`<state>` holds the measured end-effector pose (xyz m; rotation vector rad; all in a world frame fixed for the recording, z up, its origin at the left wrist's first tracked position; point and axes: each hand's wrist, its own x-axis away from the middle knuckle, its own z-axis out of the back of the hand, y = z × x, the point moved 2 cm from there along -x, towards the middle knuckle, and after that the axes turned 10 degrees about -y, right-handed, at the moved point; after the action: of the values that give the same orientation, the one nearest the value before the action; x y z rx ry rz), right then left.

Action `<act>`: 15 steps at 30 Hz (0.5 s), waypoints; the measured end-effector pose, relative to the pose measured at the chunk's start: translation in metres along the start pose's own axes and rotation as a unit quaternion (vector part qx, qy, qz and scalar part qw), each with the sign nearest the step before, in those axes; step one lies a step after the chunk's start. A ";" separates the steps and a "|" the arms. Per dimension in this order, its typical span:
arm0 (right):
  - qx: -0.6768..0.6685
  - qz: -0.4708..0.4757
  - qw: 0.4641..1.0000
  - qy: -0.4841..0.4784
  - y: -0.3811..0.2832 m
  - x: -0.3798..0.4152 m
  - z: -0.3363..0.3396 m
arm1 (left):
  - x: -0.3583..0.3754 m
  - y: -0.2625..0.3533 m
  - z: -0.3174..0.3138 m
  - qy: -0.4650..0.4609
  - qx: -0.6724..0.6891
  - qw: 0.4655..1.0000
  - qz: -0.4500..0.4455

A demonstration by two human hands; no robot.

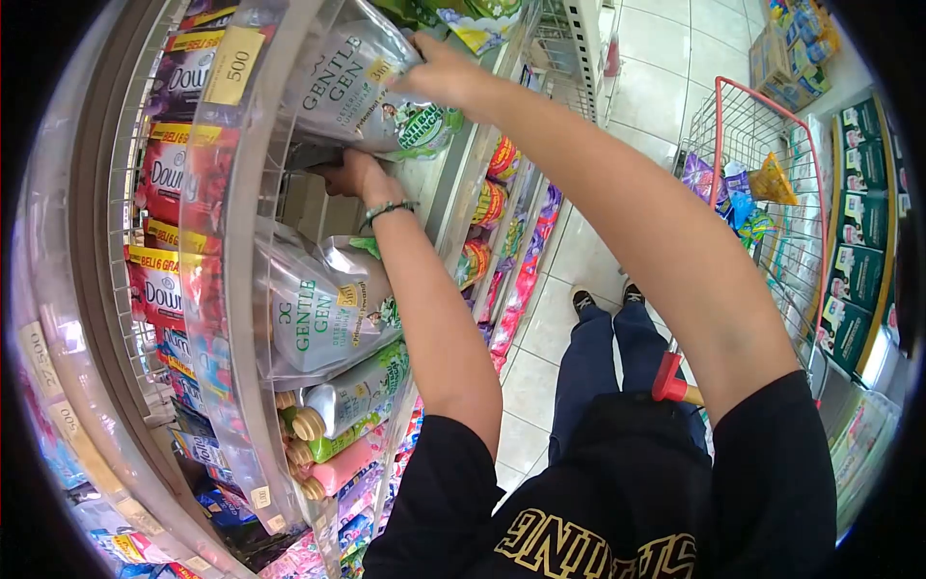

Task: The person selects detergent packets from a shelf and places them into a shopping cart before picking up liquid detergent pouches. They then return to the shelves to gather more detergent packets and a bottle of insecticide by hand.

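Observation:
A silvery detergent pouch (333, 92) marked "Gentle Gen" stands at the top of the shelf. My right hand (439, 75) grips its edge, the thumb and fingers closed on the plastic. Just beneath that pouch, my left hand (359, 179), with a dark bracelet at the wrist, reaches into a gap in the shelf. Its fingers are curled against a dark grey edge, and their tips are partly hidden. Another Gentle Gen pouch (323, 314) sits beside my left forearm, behind the clear shelf guard (236, 280).
Red Downy packets (169, 174) hang left of the pouches. Capped bottles (333, 410) lie below in view. A wire shopping cart (796, 236) with a red rim and colourful packets stands at my right. Boxes fill the far-right shelf (849, 241). White floor tiles (555, 333) lie between.

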<state>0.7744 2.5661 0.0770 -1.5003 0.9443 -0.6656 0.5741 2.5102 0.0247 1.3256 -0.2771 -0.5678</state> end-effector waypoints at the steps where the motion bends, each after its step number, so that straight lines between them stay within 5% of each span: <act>1: 0.077 -0.089 0.990 0.075 -0.005 0.007 -0.011 | -0.005 -0.004 -0.001 -0.019 0.067 0.997 -0.025; 2: 0.151 -0.174 0.962 0.149 -0.011 0.014 -0.018 | -0.008 -0.009 0.000 -0.021 0.072 0.997 -0.028; 3: 0.119 -0.210 0.964 0.111 -0.006 0.014 -0.025 | -0.006 -0.013 0.003 -0.087 0.174 0.981 -0.003; 4: 0.122 -0.205 0.964 0.114 -0.006 0.018 -0.029 | 0.003 -0.002 0.006 -0.153 0.274 0.949 0.022; 10: 0.106 -0.094 0.989 0.044 0.012 -0.012 -0.022 | 0.012 0.008 -0.013 -0.130 0.288 0.948 -0.030; 14: 0.163 -0.103 0.969 0.154 -0.001 -0.007 -0.049 | 0.022 0.007 -0.016 -0.171 0.287 0.943 0.016; 15: 0.138 -0.168 0.957 0.190 -0.009 0.002 -0.065 | 0.027 0.005 -0.020 -0.223 0.378 0.897 0.055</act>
<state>0.7229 2.5305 0.0952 -1.3143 0.8398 -1.3152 0.6075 2.5133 0.0210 1.8981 -1.0267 -0.6976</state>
